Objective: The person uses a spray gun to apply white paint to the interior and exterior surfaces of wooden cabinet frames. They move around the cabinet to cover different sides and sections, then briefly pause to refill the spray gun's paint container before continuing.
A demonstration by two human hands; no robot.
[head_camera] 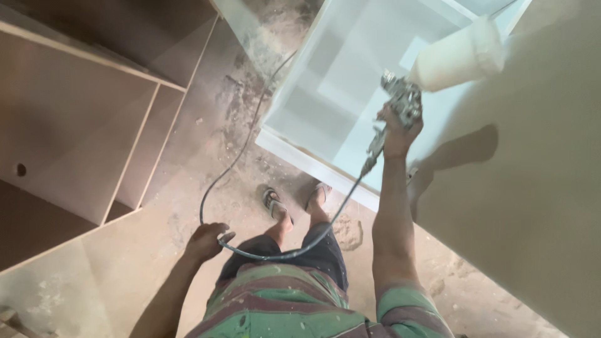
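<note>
The right hand was closed around the grip of a metal spray gun, raised toward the far right. On top of the gun sat a pale plastic cup, tilted to the right; its wall was cloudy and what it held could not be told. The gun stood over a white cabinet box lying open on the floor, its inside showing only white panels and a shelf edge. A dark air hose ran from the foot of the gun down past the person's shorts and across to the left hand, which was curled around it near the left, then looped away over the dusty floor toward the far side. At the left stood a brown unpainted cabinet with bare compartments. A large pale panel filled the right.
</note>
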